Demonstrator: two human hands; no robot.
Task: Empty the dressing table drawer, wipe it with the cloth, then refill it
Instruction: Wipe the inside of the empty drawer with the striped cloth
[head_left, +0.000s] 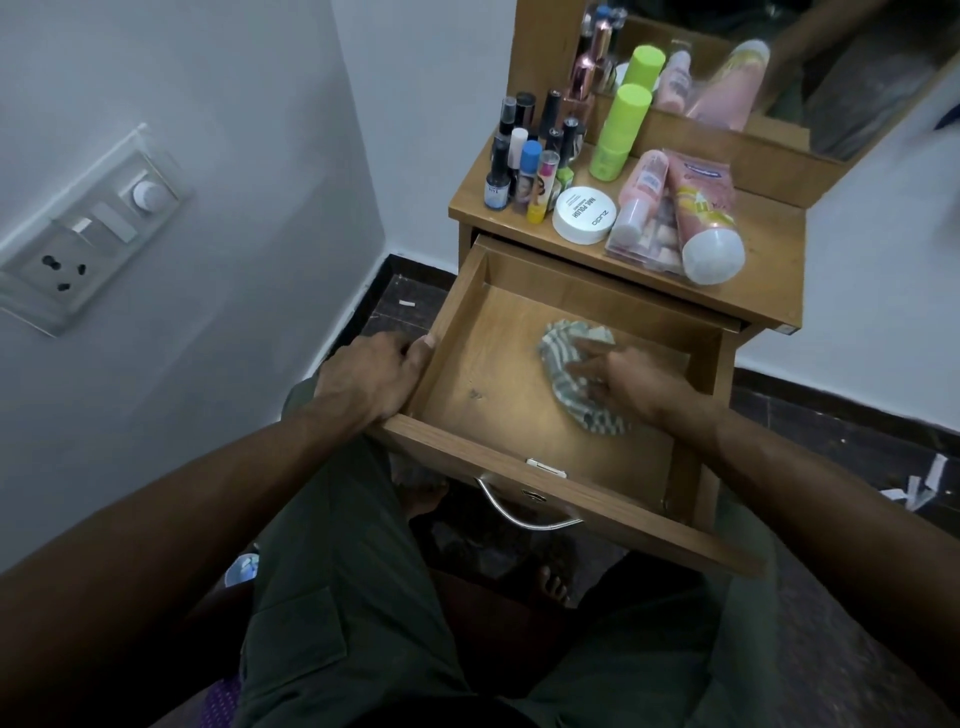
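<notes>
Drawer (524, 364) pulled out from dressing table (769, 260), bare inside except for striped cloth (566, 364) bunched on the floor, right of centre. Right hand (628, 384) pressing down on cloth, fingers loosely spread. Left hand (371, 376) curled around left drawer wall. Bottles and tubes crowded on tabletop.

White round tin (584, 214) lid reads "ZUDO" and "NAIL POLISH", on the bench beyond the right-hand fingers (592, 358). Other labels too blurred to read.
</notes>
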